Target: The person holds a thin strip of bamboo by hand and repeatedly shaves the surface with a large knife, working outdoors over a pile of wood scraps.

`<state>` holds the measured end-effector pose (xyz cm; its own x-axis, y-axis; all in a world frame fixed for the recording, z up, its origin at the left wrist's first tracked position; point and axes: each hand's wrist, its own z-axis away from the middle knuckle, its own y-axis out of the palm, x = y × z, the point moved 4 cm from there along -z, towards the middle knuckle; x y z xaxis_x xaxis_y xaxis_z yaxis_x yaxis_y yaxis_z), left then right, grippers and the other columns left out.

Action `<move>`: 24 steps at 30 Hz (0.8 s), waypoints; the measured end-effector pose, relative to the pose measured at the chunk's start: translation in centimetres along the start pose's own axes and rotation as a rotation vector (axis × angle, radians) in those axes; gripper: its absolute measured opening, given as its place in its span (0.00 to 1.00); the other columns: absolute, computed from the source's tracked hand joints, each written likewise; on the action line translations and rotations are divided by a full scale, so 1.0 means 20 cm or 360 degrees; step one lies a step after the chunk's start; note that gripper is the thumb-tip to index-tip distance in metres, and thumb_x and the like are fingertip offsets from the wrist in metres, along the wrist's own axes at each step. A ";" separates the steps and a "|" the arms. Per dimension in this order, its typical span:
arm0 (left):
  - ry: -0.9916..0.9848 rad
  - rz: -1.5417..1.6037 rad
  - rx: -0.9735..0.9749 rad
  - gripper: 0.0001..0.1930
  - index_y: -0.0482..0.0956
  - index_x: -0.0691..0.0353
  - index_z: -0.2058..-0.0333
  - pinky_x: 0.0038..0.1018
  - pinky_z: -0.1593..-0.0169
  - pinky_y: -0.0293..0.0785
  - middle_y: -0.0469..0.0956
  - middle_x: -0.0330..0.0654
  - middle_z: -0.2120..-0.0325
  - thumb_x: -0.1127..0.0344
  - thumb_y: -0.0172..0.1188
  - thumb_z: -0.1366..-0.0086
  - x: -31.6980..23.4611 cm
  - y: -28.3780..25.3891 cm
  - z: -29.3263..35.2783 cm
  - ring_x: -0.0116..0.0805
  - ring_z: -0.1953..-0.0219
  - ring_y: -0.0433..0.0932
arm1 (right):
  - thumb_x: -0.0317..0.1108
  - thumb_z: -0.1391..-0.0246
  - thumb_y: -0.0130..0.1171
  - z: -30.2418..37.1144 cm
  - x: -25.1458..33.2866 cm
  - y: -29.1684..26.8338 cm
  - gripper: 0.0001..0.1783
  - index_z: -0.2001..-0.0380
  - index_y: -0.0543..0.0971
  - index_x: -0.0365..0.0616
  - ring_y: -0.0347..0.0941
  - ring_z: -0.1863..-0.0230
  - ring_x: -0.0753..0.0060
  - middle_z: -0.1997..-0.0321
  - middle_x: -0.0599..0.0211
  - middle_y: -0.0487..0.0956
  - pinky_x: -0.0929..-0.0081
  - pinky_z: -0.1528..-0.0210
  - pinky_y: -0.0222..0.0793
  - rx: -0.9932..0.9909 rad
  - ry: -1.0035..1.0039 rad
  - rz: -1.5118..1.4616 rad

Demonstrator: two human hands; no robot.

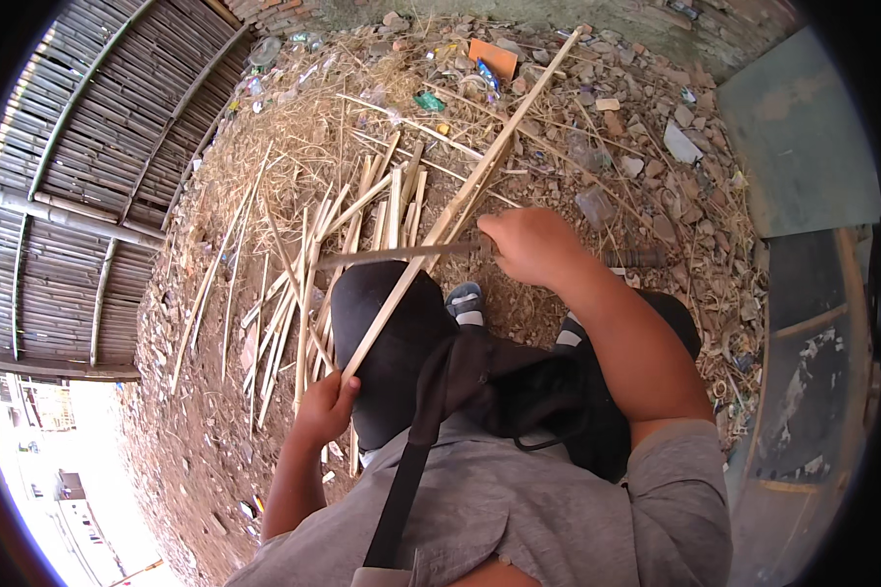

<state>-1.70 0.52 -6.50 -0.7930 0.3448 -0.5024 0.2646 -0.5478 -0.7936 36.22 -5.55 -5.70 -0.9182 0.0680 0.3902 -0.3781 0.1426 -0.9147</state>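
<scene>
My left hand [325,409] is closed round the near end of a long pale bamboo strip [387,319]. The strip slants away over my bent left knee [362,293], its far end reaching the rubble by the wall. In my right hand [535,245], fingers wrapped round the handle, is a long dark-bladed knife [382,255]. Its blade points left and crosses the strip just above the knee; whether the edge bites into the bamboo I cannot tell. Several cut bamboo strips [394,210] lie in a loose pile beyond and to the left of the knee.
Dry straw [294,117], stones and litter cover the ground, with an orange flat piece [493,60] near the back wall [646,29]. A bamboo slat fence [98,108] stands on the left. Grey panels [803,137] rise on the right. A dark strap [401,499] hangs down my front.
</scene>
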 end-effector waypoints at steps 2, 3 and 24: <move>0.0035 0.0010 0.0009 0.26 0.73 0.66 0.70 0.45 0.68 0.70 0.76 0.55 0.80 0.45 0.50 0.26 0.02 0.01 -0.01 0.56 0.73 0.79 | 0.30 0.54 0.63 -0.03 -0.06 0.00 0.11 0.65 0.77 0.46 0.79 0.65 0.46 0.73 0.55 0.80 0.50 0.63 0.74 -0.0060 -0.0077 0.0042; 0.0050 -0.0026 0.0013 0.26 0.73 0.66 0.70 0.44 0.68 0.71 0.77 0.55 0.80 0.45 0.50 0.26 0.04 0.01 -0.02 0.57 0.73 0.79 | 0.31 0.54 0.63 -0.05 -0.14 0.00 0.13 0.62 0.78 0.46 0.79 0.65 0.46 0.72 0.54 0.80 0.50 0.62 0.74 -0.0057 0.0090 -0.0069; 0.0055 -0.0034 0.0020 0.27 0.74 0.66 0.70 0.47 0.65 0.72 0.77 0.57 0.78 0.44 0.50 0.26 0.07 0.00 -0.05 0.61 0.69 0.80 | 0.34 0.49 0.64 -0.01 -0.58 -0.06 0.21 0.51 0.79 0.42 0.82 0.55 0.47 0.58 0.47 0.83 0.55 0.53 0.77 -0.0317 0.0847 -0.0132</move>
<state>-2.27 1.72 -7.55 -0.7790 0.3825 -0.4968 0.2406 -0.5493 -0.8002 47.40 -6.34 -9.18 -0.6812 0.5288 0.5064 -0.3695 0.3488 -0.8613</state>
